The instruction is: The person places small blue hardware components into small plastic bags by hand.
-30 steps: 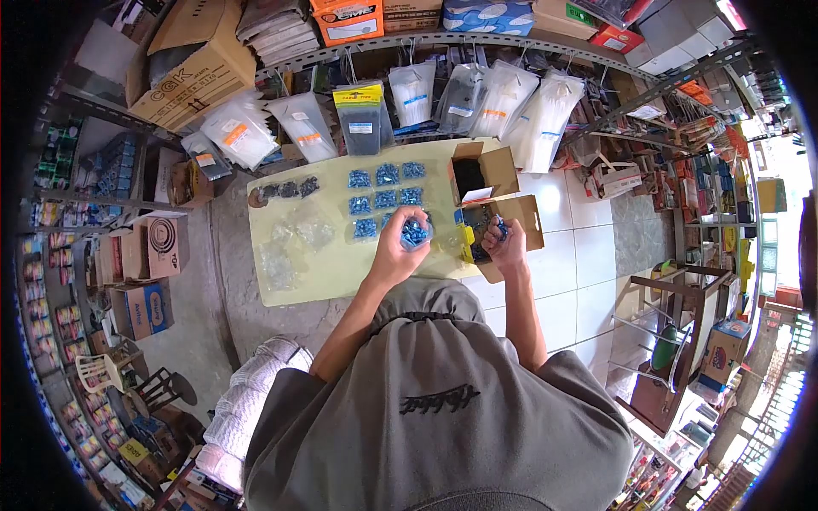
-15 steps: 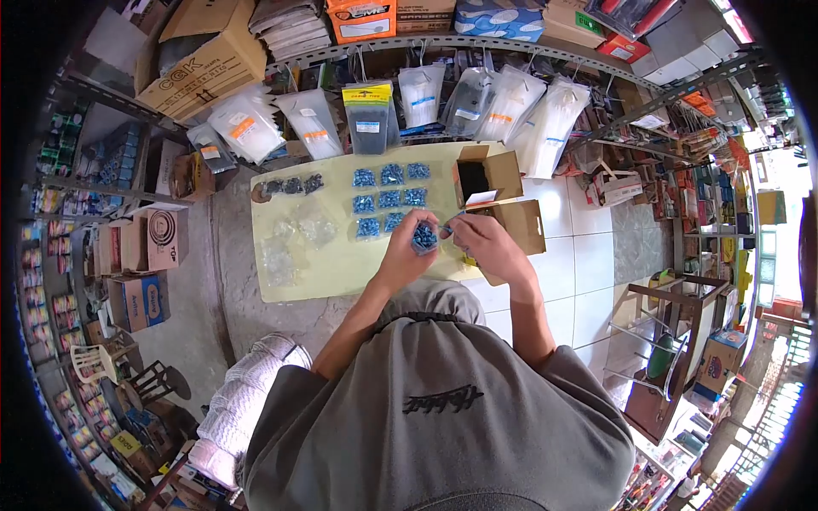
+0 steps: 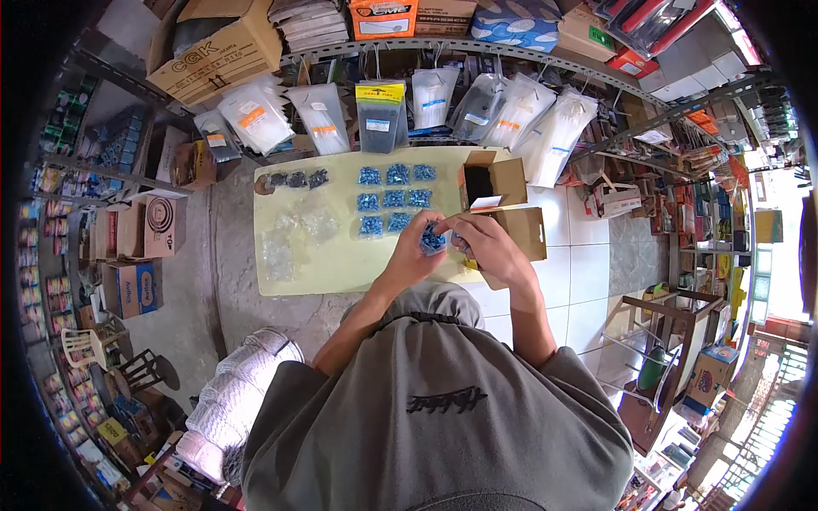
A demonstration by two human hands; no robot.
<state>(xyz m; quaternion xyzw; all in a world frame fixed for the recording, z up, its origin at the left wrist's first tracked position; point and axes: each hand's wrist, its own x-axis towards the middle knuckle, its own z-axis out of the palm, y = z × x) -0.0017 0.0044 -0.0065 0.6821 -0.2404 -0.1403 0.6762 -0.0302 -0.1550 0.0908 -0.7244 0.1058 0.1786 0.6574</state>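
My left hand (image 3: 415,255) is closed round a clear bag of small blue parts (image 3: 434,239) above the table's front edge. Close against its right side is my right hand (image 3: 490,244), its fingers bent together at the bag's mouth; what they hold, if anything, is too small to make out. Several filled bags of blue parts (image 3: 394,199) lie in rows on the pale yellow table (image 3: 341,277). Small bags of dark parts (image 3: 296,180) lie at the back left, with empty clear bags (image 3: 316,223) in front of them.
An open cardboard box with dark contents (image 3: 479,183) stands at the table's right, beside another open box (image 3: 529,232). Packs of cable ties (image 3: 381,119) hang from the shelf behind. A wrapped roll (image 3: 247,393) stands on the lower left, a wooden table frame (image 3: 673,341) on the right.
My right hand has moved in against the bag, its fingers now at the mouth. The bag sits slightly further right. The whole view has shifted a little.
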